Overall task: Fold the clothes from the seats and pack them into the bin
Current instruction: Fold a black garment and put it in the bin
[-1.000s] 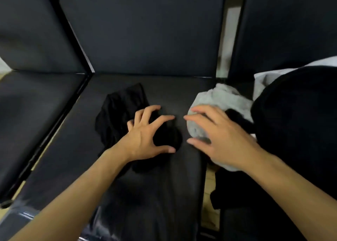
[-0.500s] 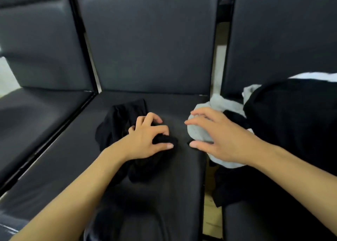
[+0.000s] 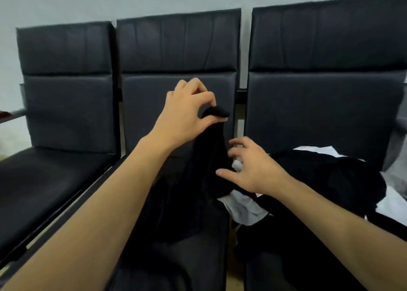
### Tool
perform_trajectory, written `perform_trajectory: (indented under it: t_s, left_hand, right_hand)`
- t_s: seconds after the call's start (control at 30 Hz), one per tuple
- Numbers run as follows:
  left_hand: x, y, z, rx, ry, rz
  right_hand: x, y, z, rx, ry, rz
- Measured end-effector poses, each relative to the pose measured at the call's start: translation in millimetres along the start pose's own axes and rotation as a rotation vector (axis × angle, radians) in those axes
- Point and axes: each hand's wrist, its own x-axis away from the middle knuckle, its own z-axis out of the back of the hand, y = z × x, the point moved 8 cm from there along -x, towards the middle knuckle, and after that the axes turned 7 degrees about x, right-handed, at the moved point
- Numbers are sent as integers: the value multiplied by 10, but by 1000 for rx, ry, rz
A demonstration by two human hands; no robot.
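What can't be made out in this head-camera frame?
- Bin: nowhere in the head view.
- Lifted black garment, pinched by the left hand: its type is unclear, since black folds merge with the dark seat.
- Right hand: contact with the cloth uncertain.
- Clothes pile on the right seat: cut off by the frame edge.

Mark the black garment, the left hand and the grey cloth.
black garment (image 3: 209, 158), head view, hanging body below the pinch
left hand (image 3: 187, 112), head view, back of hand, pinching garment top
grey cloth (image 3: 244, 207), head view, exposed flat fold
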Motion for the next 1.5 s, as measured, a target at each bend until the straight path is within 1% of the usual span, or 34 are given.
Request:
perform_trajectory:
  t_s: [0.1,0.13,0.2,0.27,0.33,0.43,0.53,0.6,0.7,0.77,0.83,0.93,1.0,1.07,1.13,1.23,1.3,1.4,1.43,1.5]
  left_hand:
    - [-76,84,259,26,152,-36]
    - [-87,106,361,61,201,-27]
    - [-83,147,590,99,278,9]
    - [-36,183,850,98,336,57]
    - [26,201,1143,106,415,104]
    - [147,306,1500,128,503,143]
    - [309,420,1657,148,514,183]
    - [473,374,1713,166,518,233]
    - [627,247,1777,206,508,296]
    - [623,233,1786,221,479,284]
    - [594,250,1866,226,507,261]
    - [454,250,2067,279,624,255]
    - [245,256,2155,349,665,236]
    - [-57,288,2201,391,652,194]
    - [-360,321,2254,367,614,135]
    - [-663,286,2394,316,564,96]
    - [-726,217,2540,267,568,95]
    - [-651,98,2692,288,577,128]
    - [-594,58,2697,304,580,145]
    - [-475,-17,2592,325,569,177]
  right_hand:
    - [103,-50,96,33,90,7]
    - [137,-65,122,5,106,5]
    - [222,-82,271,-154,152,-41]
    - [332,-94,547,-249,228,-98]
    - [436,-107,942,-259,297,-112]
    - [601,-276,1537,-167,296,5]
    - [769,-450,1933,5,319,129]
    - [836,-508,2044,32,291,171]
    - [904,-613,2213,77,351,212]
    - [928,-693,2344,74,402,224]
    - [894,-736,2428,196,390,157]
    - [758,-679,2655,404,375,1]
    - [688,-702,2887,452,386,4]
    - [665,-818,3120,459,394,105]
    - [687,-939,3299,512,400,191]
    - [694,-1047,3422,679,375,273]
    - [658,-1114,3429,797,378,353]
    - [586,-1209,3312,937,459,530]
    - [548,-1235,3254,952,506,575]
    - [464,-1232,3160,908,620,591]
